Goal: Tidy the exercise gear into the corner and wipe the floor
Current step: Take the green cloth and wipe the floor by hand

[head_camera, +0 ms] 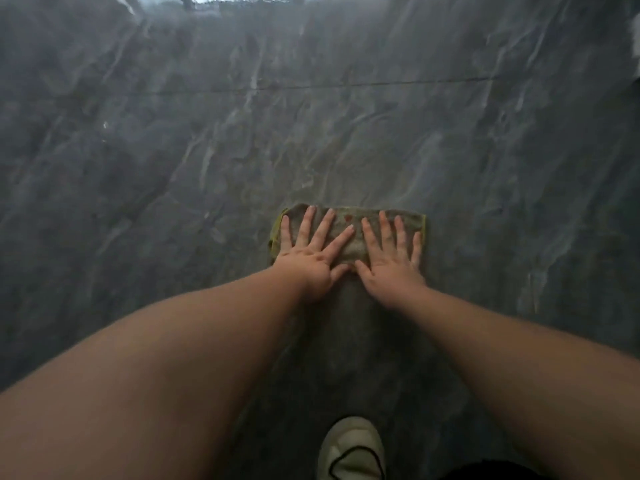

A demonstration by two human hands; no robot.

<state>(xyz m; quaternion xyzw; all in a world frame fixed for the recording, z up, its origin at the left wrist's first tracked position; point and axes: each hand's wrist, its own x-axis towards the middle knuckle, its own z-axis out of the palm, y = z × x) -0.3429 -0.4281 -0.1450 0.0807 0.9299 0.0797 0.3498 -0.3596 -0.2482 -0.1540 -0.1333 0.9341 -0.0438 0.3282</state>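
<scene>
A folded grey-green cloth (360, 244) with a yellow edge lies flat on the dark marbled floor (173, 150), a little below the middle of the view. My left hand (310, 252) presses on its left half with fingers spread and straight. Beside it, my right hand (393, 252) presses flat on the right half, fingers likewise spread. The two thumbs nearly touch at the cloth's near edge. No exercise gear is in view.
A white shoe (351, 448) with a dark lace stands on the floor at the bottom, between my forearms. A tile joint (311, 85) crosses the floor farther ahead. Bright light and dark bars (242, 0) show at the top edge.
</scene>
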